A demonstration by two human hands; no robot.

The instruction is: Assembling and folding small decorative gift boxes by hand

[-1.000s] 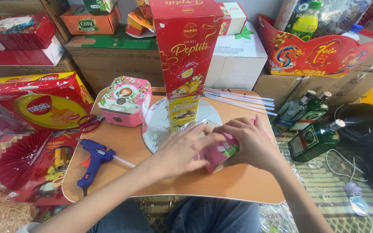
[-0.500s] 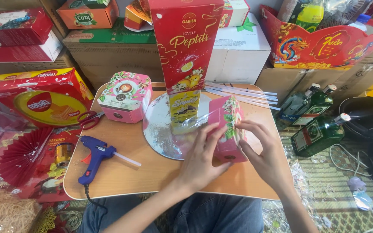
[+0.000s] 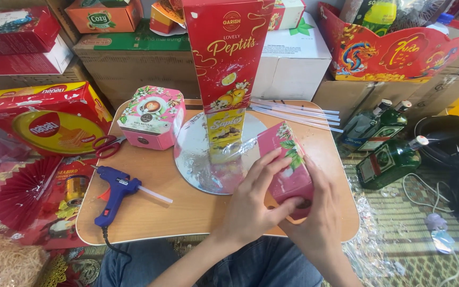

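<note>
- Nearest to the person, both hands are wrapped round a pink box [image 3: 288, 167] with a leaf and flower print, held tilted above the near right part of the low wooden table [image 3: 187, 207].
- The left hand [image 3: 253, 204] lies over the box's near face, fingers spread and pressed flat against it, thumb down by the lower corner.
- The right hand [image 3: 320, 218] cups the box from below and from its right side – the fingers are curled under the bottom edge, so the box is gripped between the two hands.
- To the left on the table lies a blue glue gun [image 3: 113, 194], its nozzle pointing right with a pale glue stick out of the back, its cord trailing off the near edge.
- Just beyond the box sits a round silver board [image 3: 197, 159], and on it stands a tall red carton [image 3: 228, 58] with a yellow lower part, upright.
- Left of the board rests a pink octagonal tin [image 3: 151, 117]; red-handled scissors [image 3: 107, 146] lie just beside it at the table's left edge.
- Behind the carton a bundle of clear glue sticks [image 3: 293, 111] lies across the far right of the table.
- Off the table to the right, green glass bottles [image 3: 389, 154] lie on the floor – well apart from the hands.
- Farthest back, cardboard cartons [image 3: 293, 58] are stacked against the wall.
</note>
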